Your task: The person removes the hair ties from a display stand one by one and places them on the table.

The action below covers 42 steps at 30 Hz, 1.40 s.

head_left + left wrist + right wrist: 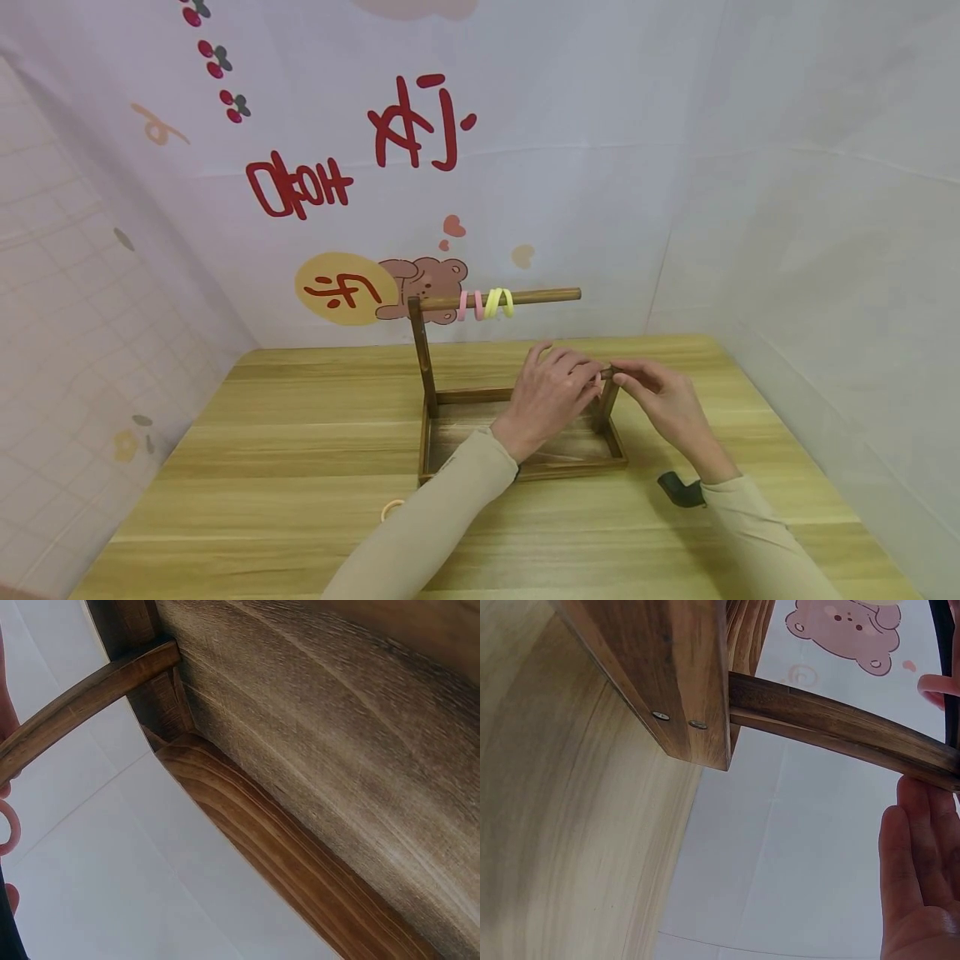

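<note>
A brown wooden rack with a tray base stands on the table. My left hand reaches over the tray and pinches a pink ring near the top of the short right post. The same ring shows at the edge of the right wrist view. My right hand grips the top of that post between thumb and fingers; its fingertips touch the wood. On the taller post's upper bar hang pink rings and yellow rings. The left hand hides most of the lower bar.
A pale orange ring lies on the table, partly behind the left sleeve. A black curved piece is beside the right sleeve. Printed white cloth hangs behind the table and along its sides.
</note>
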Tool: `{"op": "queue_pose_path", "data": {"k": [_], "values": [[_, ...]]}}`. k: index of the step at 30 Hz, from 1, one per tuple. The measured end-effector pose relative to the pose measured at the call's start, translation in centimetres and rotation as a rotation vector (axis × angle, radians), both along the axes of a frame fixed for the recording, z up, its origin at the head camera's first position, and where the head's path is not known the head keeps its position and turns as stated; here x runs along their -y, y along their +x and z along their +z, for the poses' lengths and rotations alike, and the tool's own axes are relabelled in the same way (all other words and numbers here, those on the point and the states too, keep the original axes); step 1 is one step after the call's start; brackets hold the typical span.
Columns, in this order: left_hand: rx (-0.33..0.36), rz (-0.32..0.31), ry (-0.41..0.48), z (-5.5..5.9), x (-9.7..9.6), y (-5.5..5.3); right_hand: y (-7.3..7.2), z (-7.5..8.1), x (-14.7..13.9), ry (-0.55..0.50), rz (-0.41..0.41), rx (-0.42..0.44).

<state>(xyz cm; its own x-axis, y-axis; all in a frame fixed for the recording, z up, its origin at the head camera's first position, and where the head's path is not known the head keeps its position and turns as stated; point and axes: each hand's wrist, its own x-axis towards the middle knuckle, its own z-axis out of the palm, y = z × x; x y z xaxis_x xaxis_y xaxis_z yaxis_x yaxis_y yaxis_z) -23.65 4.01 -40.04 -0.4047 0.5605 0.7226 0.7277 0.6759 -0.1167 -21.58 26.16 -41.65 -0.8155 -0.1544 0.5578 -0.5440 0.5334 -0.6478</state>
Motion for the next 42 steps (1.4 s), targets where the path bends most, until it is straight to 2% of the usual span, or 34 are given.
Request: {"op": "queue_pose_path", "data": {"k": [11, 18, 23, 31, 36, 42], "values": [[-0.009, 0.023, -0.028, 0.0, 0.5, 0.2, -0.2, -0.2, 0.0, 0.017, -0.018, -0.018], [-0.022, 0.008, 0.002, 0.0, 0.8, 0.2, -0.1, -0.2, -0.1, 0.014, -0.010, -0.013], [-0.028, 0.016, -0.007, 0.0, 1.0, 0.2, -0.2, -0.2, -0.1, 0.015, -0.011, -0.014], [0.003, 0.006, 0.002, 0.0, 1.5, 0.3, -0.2, -0.2, -0.1, 0.006, 0.000, -0.011], [0.021, -0.027, 0.055, -0.1, 1.8, 0.1, -0.2, -0.2, -0.1, 0.012, 0.001, -0.013], [0.080, -0.068, 0.095, 0.1, 2.3, 0.1, -0.1, -0.1, 0.0, 0.017, -0.001, -0.018]]}}
